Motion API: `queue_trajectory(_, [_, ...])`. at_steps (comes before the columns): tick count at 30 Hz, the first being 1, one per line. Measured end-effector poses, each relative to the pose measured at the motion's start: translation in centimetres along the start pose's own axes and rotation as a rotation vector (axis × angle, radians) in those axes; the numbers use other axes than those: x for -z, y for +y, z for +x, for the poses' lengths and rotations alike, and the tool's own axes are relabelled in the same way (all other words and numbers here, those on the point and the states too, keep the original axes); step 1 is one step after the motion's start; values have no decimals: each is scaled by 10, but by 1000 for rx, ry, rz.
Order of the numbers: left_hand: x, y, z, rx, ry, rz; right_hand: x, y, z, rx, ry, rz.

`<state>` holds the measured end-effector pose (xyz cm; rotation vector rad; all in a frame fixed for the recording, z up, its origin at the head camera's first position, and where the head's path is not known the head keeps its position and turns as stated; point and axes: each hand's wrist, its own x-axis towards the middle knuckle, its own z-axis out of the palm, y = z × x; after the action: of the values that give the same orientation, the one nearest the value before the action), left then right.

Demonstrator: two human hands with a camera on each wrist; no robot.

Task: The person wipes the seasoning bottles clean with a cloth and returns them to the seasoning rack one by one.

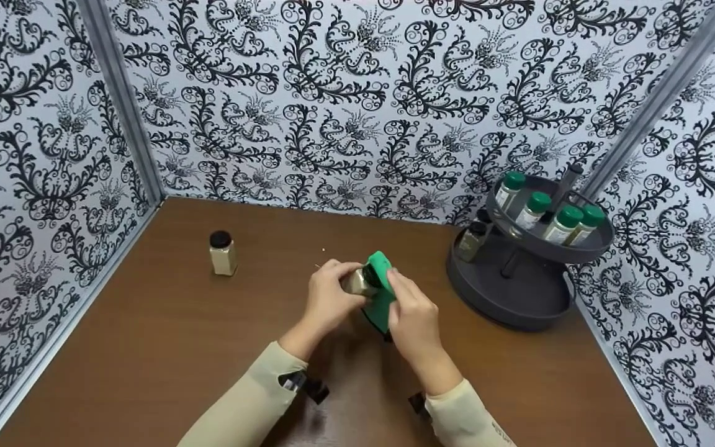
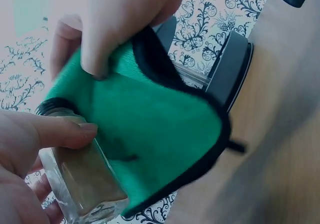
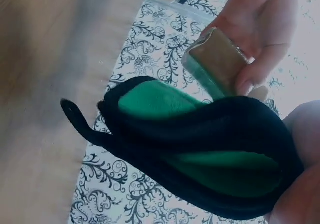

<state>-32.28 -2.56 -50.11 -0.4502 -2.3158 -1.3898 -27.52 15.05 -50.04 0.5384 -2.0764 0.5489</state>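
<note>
A clear square spice jar [image 2: 85, 179] with tan contents and a black cap is gripped by my left hand [image 1: 329, 295], tilted above the table. My right hand [image 1: 413, 313] holds a green cloth [image 2: 155, 129] with black edging and a small hanging loop [image 3: 77, 119]. The cloth lies against the jar's capped end, and part of the black cap [image 2: 56, 105] shows beside it. In the right wrist view, the folded cloth hangs below the jar [image 3: 220, 61], whose cap is hidden there.
A second black-capped spice jar [image 1: 223, 254] stands upright at the left of the brown table [image 1: 258, 360]. At the right, a dark two-tier turntable rack [image 1: 506, 310] carries several green-capped jars [image 1: 537, 211] above and black-capped ones [image 1: 472, 242] below. Patterned walls [image 1: 332, 93] enclose the table.
</note>
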Motion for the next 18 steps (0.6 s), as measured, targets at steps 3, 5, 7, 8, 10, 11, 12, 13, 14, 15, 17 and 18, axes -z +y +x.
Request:
queue_trajectory(3, [-1,1,-2,-16,-16,-6,3,-4,0,59,50,1])
queue_trajectory(5, [-1,2,-3,-20,-17,-3,3,-5,0,108,70,-1])
queue_trajectory(7, [0,2,-3,-19,-10,0,2,-4,0,119,69,5])
queue_trajectory(8, [1,3,-2,-16,-7,4,1,-3,0,102,62,14])
queue_trajectory(10, [1,3,-2,-6,-9,6,0,1,1,22,38,53])
queue_trajectory(11, [1,4,-2,5,-15,2,0,3,1,-33,26,83])
queue_trajectory(12, [1,4,-1,16,-22,-6,0,4,2,-93,15,118])
queue_trajectory(13, [1,3,-2,29,-31,-18,0,5,2,-158,6,159])
queue_trajectory(14, [0,3,-2,42,-41,-35,0,6,2,-222,1,201])
queue_trajectory(15, [0,3,-2,55,-49,-60,-1,6,2,-280,-1,240])
queue_trajectory(17, [0,4,-2,92,-60,-111,-3,5,0,-367,-5,307])
queue_trajectory(18, [0,5,-1,105,-55,-139,-5,5,-2,-393,-10,327])
